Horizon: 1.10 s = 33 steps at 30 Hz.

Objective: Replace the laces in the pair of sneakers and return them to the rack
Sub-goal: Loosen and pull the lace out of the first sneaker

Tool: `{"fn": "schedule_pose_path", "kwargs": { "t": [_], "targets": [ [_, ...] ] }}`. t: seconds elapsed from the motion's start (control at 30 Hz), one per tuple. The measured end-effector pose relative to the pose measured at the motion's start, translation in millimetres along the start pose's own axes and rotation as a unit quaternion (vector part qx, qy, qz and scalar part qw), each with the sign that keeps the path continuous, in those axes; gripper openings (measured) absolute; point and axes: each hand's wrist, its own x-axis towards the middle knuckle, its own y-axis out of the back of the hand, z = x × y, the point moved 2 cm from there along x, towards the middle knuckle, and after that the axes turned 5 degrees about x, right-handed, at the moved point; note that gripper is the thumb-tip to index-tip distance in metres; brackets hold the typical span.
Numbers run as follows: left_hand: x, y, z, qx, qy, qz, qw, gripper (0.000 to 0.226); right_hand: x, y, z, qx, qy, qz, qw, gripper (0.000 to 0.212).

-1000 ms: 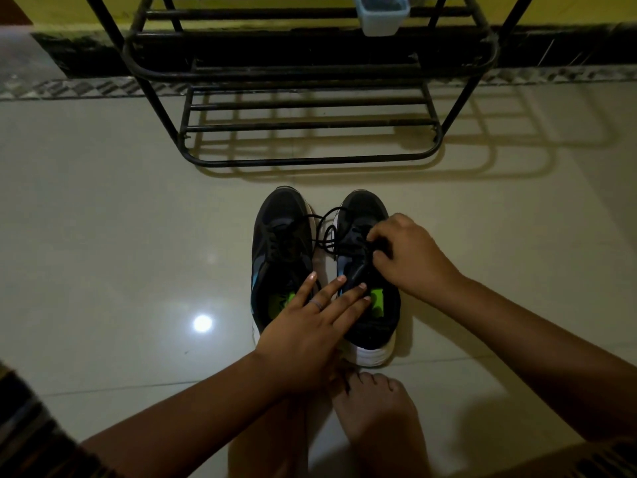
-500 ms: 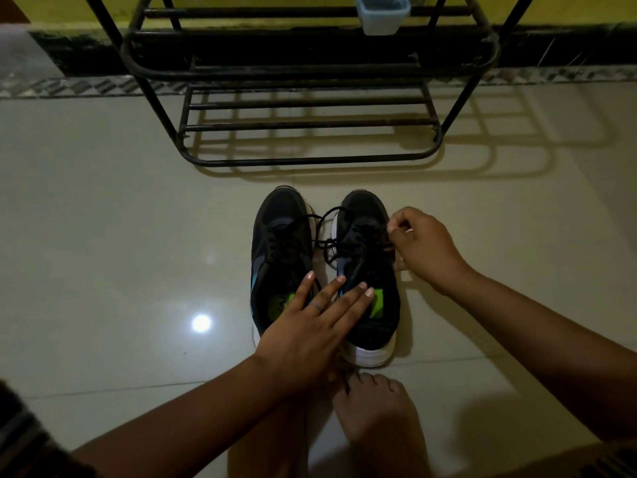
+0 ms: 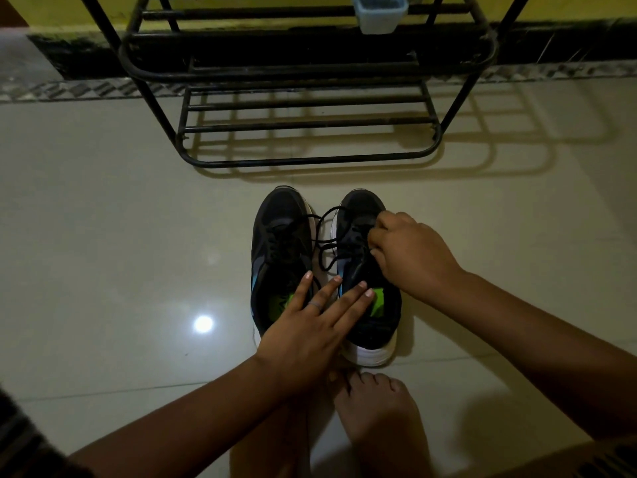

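Note:
Two black sneakers with white soles and green insoles stand side by side on the floor, toes toward the rack. The left sneaker (image 3: 279, 232) is laced. Loose black lace (image 3: 325, 236) loops off the right sneaker (image 3: 358, 208) between the pair. My left hand (image 3: 310, 326) lies flat with straight fingers across the heel openings of both shoes. My right hand (image 3: 410, 253) has its fingers curled on the right sneaker's lacing, pinching the lace. The black metal shoe rack (image 3: 303, 125) stands just beyond the shoes.
A pale blue plastic container (image 3: 379, 13) sits on an upper shelf of the rack. My bare foot (image 3: 375, 408) rests on the glossy tiled floor right behind the shoes. A dark skirting and yellow wall run behind the rack.
My right hand pulled out to the right of the shoe half a second ago and has come back over the right sneaker's laces. My left hand has stayed put.

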Motion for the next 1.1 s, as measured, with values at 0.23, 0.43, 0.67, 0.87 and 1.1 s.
{"fn": "schedule_pose_path", "kwargs": {
  "t": [0.23,0.43,0.67,0.87,1.1],
  "targets": [
    [0.0,1.1,-0.3,0.0,0.001,-0.002,1.0,0.066,4.6,17.1,30.0,0.351,-0.184,0.111,0.911,0.015],
    [-0.4,0.7,-0.5,0.003,0.001,-0.005,1.0,0.067,5.5,16.5,33.0,0.378,-0.24,0.163,0.879,0.009],
    [-0.8,1.4,-0.2,0.007,0.005,-0.002,1.0,0.067,-6.4,-3.1,1.3,0.097,-0.081,-0.021,0.992,0.03],
    [-1.6,1.3,-0.6,0.007,0.003,0.005,1.0,0.068,-6.8,-6.1,3.9,0.106,-0.047,0.01,0.993,0.011],
    [-0.7,0.2,-0.4,-0.006,0.005,0.006,1.0,0.067,-1.3,-0.9,9.9,0.185,-0.06,0.053,0.979,0.009]
  ]
}}
